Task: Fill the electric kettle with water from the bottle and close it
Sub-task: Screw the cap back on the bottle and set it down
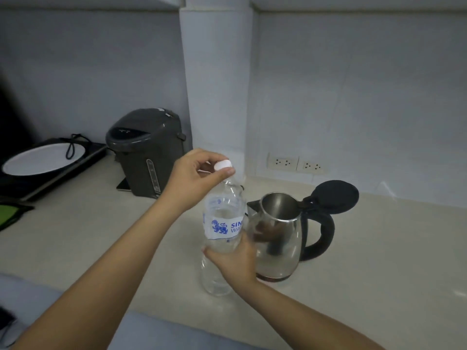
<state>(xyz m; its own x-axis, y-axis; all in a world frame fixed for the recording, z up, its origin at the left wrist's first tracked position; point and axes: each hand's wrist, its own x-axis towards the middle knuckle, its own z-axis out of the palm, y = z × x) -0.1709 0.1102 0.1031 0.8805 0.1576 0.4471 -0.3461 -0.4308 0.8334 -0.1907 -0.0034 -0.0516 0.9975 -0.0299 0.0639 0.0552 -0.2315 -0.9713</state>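
A clear plastic water bottle (222, 215) with a blue-and-white label stands upright on the pale counter (379, 248). My right hand (233, 261) is wrapped around its lower body. My left hand (194, 178) pinches the white cap (223, 164) on top of the bottle between thumb and fingers. Just right of the bottle stands the steel electric kettle (278, 238) with a black handle. Its black lid (334, 197) is flipped open to the back right, so the empty-looking inside shows.
A dark grey hot-water dispenser (146, 152) stands at the back left by a white pillar. Farther left lies an induction hob (50, 162) with a white plate and a black cord on it. Wall sockets (295, 164) sit behind the kettle.
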